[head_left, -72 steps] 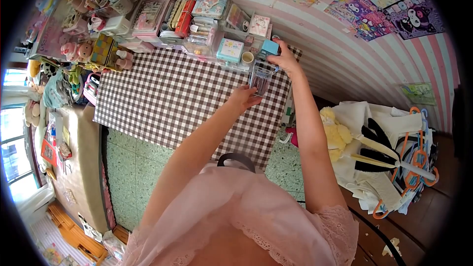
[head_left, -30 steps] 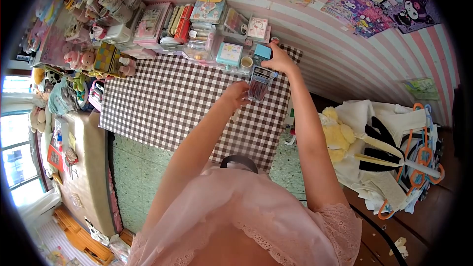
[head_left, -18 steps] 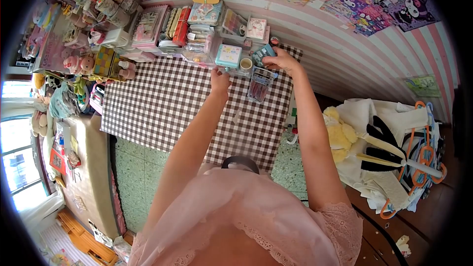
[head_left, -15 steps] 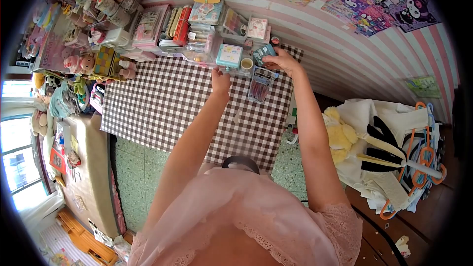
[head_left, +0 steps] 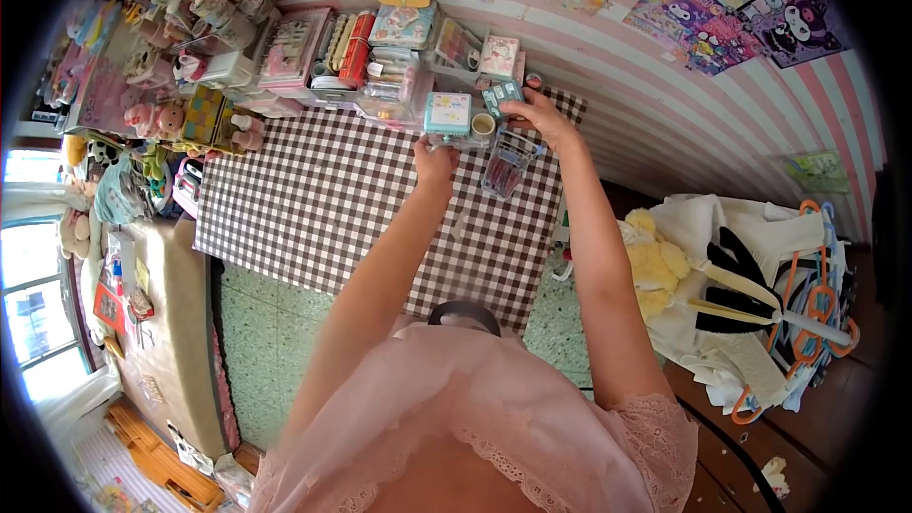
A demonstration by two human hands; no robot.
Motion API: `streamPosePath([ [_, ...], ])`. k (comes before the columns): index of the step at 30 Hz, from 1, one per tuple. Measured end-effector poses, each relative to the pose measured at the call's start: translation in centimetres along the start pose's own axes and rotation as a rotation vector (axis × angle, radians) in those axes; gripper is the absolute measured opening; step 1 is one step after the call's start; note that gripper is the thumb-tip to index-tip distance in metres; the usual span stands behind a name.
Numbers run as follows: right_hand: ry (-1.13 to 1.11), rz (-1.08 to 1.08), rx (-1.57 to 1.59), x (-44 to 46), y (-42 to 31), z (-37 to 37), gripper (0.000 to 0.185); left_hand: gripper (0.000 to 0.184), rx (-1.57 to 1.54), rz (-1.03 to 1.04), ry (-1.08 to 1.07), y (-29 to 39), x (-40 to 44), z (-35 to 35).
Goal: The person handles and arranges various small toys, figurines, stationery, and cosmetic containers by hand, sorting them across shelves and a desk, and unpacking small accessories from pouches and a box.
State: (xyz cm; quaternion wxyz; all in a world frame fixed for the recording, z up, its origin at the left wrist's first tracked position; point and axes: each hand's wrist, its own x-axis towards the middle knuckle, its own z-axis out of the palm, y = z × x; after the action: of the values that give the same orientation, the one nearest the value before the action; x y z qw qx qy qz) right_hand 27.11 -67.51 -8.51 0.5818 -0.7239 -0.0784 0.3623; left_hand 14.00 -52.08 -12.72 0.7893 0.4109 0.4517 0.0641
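Near the back of the checkered table, my left hand (head_left: 436,164) has its fingers closed at the front edge of a clear plastic tray (head_left: 460,142). A light-blue box with a white patterned lid (head_left: 447,114) sits on that tray, and a cream tape roll (head_left: 483,123) stands beside it. My right hand (head_left: 541,118) grips a small teal flat pack (head_left: 502,94) with pale markings, just behind the tape roll. Between my hands, nearer to me, is a small basket shaped like a shopping cart (head_left: 510,165), with dark pinkish contents.
Clear organizers (head_left: 394,106), a red roll (head_left: 354,49) and a pink-topped box (head_left: 500,55) line the striped wall. Shelves with cups and plush toys (head_left: 169,119) stand left. Hangers and clothes (head_left: 760,304) lie right. The checkered tablecloth (head_left: 313,190) covers the table.
My left hand has shifted slightly right along the tray's front. The teal pack in my right hand has moved a little left and back, toward the organizers. The view has shifted slightly.
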Motion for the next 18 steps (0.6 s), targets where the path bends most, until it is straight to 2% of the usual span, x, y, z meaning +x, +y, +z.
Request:
streamPosePath([
  [3, -0.038, 0.025, 0.142, 0.1, 0.5, 0.3, 0.057, 0.044, -0.01, -0.031, -0.023, -0.1, 1.4, -0.7],
  [6, -0.069, 0.003, 0.203, 0.2, 1.0, 0.4, 0.057, 0.039, -0.031, -0.022, -0.021, 0.0, 2.2, -1.1],
  [10, -0.086, -0.023, 0.158, -0.1, 1.1, 0.2, 0.058, 0.035, -0.038, -0.027, -0.035, 0.3, 2.3, -1.3],
  [13, 0.008, -0.07, 0.066, -0.7, 0.4, -0.4, 0.061, 0.039, -0.044, -0.037, -0.05, 0.2, 2.1, -1.3],
  [15, 0.288, -0.289, -0.686, -0.7, 0.2, -0.8, 0.063, 0.042, -0.04, -0.041, -0.036, 0.1, 2.0, -1.3],
  [18, 0.378, -0.254, -0.874, -0.4, 0.3, 0.5, 0.059, 0.037, -0.063, -0.035, 0.015, -0.3, 2.3, -1.0],
])
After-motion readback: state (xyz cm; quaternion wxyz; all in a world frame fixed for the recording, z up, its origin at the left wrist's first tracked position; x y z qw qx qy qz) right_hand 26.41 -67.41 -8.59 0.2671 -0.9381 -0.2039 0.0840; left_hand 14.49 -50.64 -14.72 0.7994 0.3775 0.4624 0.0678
